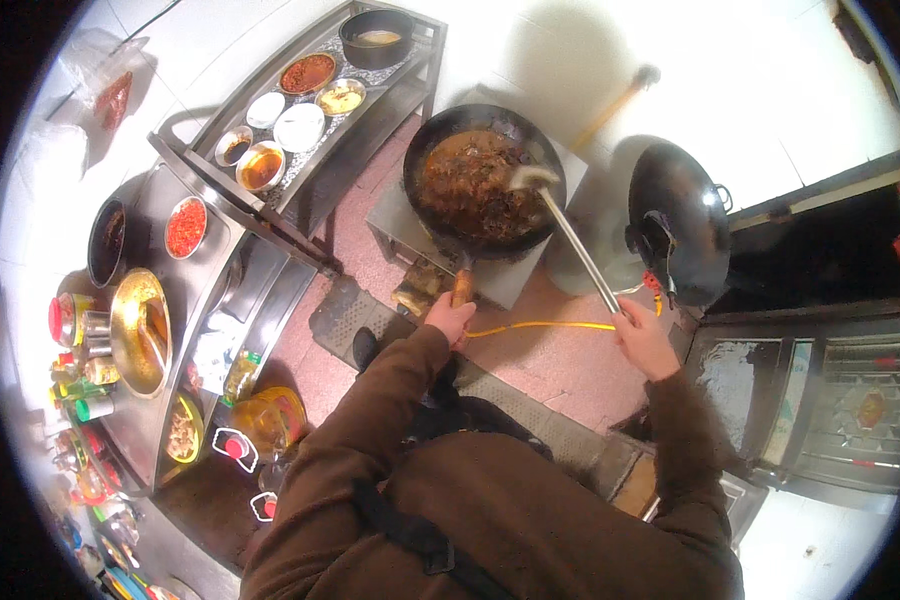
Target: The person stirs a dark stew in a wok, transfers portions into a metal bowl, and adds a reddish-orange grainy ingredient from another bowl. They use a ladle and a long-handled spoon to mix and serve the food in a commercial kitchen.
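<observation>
A black wok [420,215] sits on a metal stove [500,285], with dark brown, saucy food [470,180] in it. My left hand [451,320] is closed around the wok's wooden handle [463,285]. In my right hand [642,338] is the end of a long metal ladle [585,253]. The ladle's pale head rests among the food at the wok's right side; its exact shape is partly blurred.
A second black wok [685,220] leans against the wall on the right. A yellow hose [550,324] crosses below the stove. At the left, a metal shelf [315,190] carries several seasoning bowls, and a steel counter [160,215] holds a large metal bowl [130,345].
</observation>
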A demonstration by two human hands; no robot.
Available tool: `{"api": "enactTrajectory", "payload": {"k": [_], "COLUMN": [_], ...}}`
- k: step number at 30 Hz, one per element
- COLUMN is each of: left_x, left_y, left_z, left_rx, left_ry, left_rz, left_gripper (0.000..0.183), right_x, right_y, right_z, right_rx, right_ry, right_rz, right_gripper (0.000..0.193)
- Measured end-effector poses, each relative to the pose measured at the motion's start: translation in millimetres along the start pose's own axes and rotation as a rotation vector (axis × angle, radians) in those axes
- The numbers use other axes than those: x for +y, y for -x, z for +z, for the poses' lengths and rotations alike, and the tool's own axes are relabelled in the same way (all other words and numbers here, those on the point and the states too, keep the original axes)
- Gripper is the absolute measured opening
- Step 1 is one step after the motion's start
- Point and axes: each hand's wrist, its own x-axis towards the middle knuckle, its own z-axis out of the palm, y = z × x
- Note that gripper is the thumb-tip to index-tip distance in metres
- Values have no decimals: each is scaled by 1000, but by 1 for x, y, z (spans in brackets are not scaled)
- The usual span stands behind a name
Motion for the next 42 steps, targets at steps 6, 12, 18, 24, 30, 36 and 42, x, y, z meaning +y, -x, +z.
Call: {"api": "enactTrajectory", "payload": {"k": [6, 12, 18, 24, 30, 36, 42], "left_x": [5, -2, -9, -9, -5, -6, -14], "left_y": [6, 2, -6, -3, 0, -1, -8], "left_z": [0, -1, -2, -1, 5, 2, 2], "left_rx": [9, 22, 33, 58, 86, 80, 97], "left_ry": [15, 14, -32, -50, 10, -36, -82], "left_rz": [-14, 24, 16, 38, 92, 44, 59], "left_gripper": [28, 30, 33, 34, 35, 36, 34], "right_x": [30, 35, 10, -8, -20, -30, -13], "right_y": [-35, -66, -77, -113, -74, -141, -161], "right_z": [21, 65, 79, 150, 109, 102, 145], "right_rx": [103, 44, 137, -167, -250, -4, -187], "right_ry": [441, 6, -306, -1073, -818, -464, -394], "right_rz": [-429, -54, 27, 395, 306, 17, 7], "right_gripper": [30, 30, 32, 32, 32, 34, 34]}}
